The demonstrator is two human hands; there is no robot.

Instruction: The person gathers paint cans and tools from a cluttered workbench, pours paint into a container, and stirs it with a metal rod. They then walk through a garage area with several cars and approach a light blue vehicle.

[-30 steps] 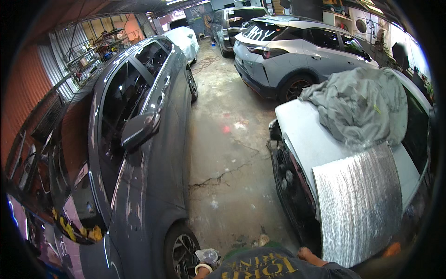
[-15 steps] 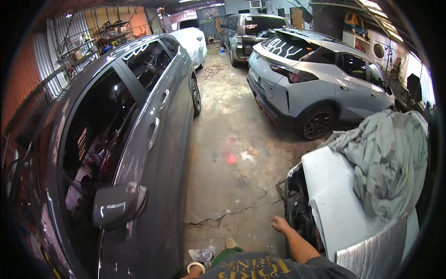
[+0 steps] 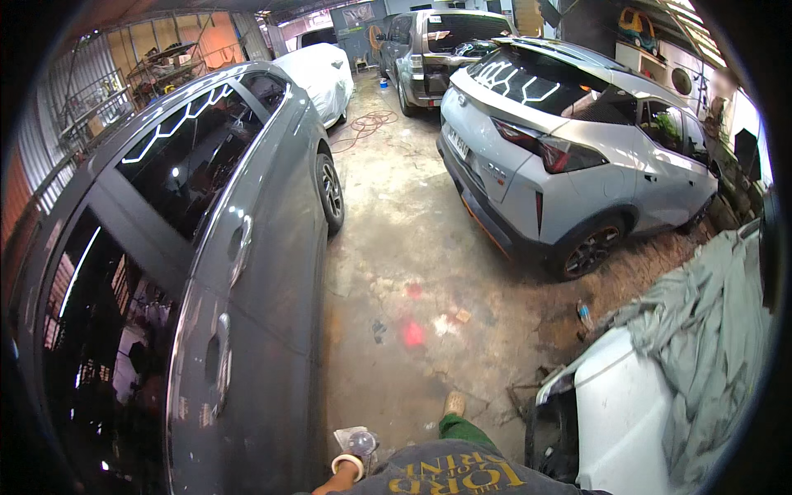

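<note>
My left hand is low at the bottom edge, beside the dark grey car. A white ring-shaped band circles its wrist. The hand appears closed on a clear, rounded plastic thing with pale, crumpled edges; its exact kind and my fingers are hard to make out. My right hand is out of the picture. One foot in a tan shoe is forward on the stained concrete floor.
A silver car stands at right, ahead of a white car panel under a grey-green cloth. Farther off are a grey SUV, a covered car and a coiled red hose. A small bottle lies near the panel.
I have moved forward between the cars; the grey car's side mirror has left view. My right hand has dropped out of sight. The left still carries the clear plastic thing.
</note>
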